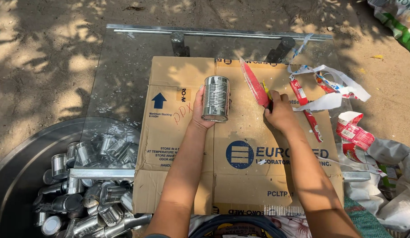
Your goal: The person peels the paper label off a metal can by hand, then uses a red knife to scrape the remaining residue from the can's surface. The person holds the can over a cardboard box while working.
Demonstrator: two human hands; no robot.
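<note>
My left hand [199, 111] holds a bare ribbed silver tin can [215, 98] upright over a flattened cardboard sheet [240, 176]. My right hand [279, 112] grips a small cutter with a yellow and black handle [267, 93], and a strip of red label [254, 86] sticks up from it, just right of the can. Both forearms reach in from the bottom of the view.
The cardboard lies on a glass-topped table with a metal rail [214, 31]. Torn red and white labels [328, 88] pile at the right. A large metal basin [20, 158] at lower left holds several stripped cans [90, 207]. Sandy ground surrounds the table.
</note>
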